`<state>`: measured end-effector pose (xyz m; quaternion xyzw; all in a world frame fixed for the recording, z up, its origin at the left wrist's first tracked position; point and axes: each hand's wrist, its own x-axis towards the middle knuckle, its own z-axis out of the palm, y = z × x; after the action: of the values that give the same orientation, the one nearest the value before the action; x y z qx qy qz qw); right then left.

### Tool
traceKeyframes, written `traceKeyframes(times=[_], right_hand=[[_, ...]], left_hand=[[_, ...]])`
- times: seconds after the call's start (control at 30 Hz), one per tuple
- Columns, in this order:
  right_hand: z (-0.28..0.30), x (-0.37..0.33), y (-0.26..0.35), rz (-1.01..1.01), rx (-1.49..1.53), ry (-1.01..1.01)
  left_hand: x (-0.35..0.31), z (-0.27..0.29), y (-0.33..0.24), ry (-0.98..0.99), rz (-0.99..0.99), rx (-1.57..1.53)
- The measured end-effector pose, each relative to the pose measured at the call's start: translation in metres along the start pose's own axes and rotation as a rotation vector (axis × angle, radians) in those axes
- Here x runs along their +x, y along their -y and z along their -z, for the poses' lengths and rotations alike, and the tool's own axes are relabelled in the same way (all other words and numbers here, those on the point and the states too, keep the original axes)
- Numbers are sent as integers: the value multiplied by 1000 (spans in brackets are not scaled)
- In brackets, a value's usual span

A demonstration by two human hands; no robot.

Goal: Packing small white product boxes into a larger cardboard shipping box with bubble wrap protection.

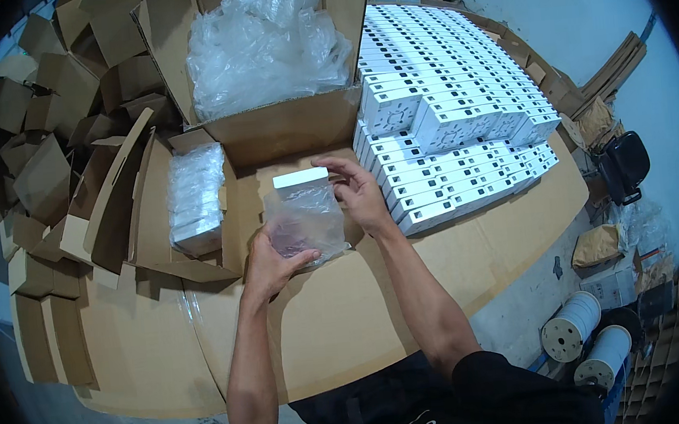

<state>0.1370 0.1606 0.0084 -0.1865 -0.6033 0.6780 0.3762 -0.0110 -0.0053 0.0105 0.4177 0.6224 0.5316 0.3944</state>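
I judge this one partway done: at the frame's centre, the white box [300,178] sits in a clear bag [305,223], top end bare. My left hand [270,264] clasps the bag's lower left; my right fingers bend at the box's upper right corner, pinching or merely touching, I can't tell. Left of centre, wrapped boxes [196,193] stand in an open carton [148,207]; many white boxes [459,107] remain stacked upper right, crowding my right hand [358,197]. Bare table [332,324] lies lower centre.
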Motion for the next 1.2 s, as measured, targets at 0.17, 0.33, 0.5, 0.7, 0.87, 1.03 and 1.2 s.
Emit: traceKeyframes(times=[0.17, 0.33, 0.5, 0.7, 0.87, 1.03, 1.2], right_hand=[[-4, 2, 2, 67, -138, 18], [0, 5, 3, 107, -263, 56], [-11, 13, -4, 222, -155, -165], [-23, 18, 17, 227, 167, -336], [-18, 17, 14, 153, 177, -297], [-13, 16, 12, 199, 24, -246], [-9, 15, 14, 160, 17, -234]], left_hand=[[0, 1, -1, -6, -11, -25], [1, 6, -3, 11, 12, 15], [4, 9, -3, 18, 14, 37], [4, 13, 1, 41, 20, 13], [6, 13, 2, 55, 17, 35], [7, 14, 3, 35, 7, -20], [7, 14, 0, 50, 29, -20]])
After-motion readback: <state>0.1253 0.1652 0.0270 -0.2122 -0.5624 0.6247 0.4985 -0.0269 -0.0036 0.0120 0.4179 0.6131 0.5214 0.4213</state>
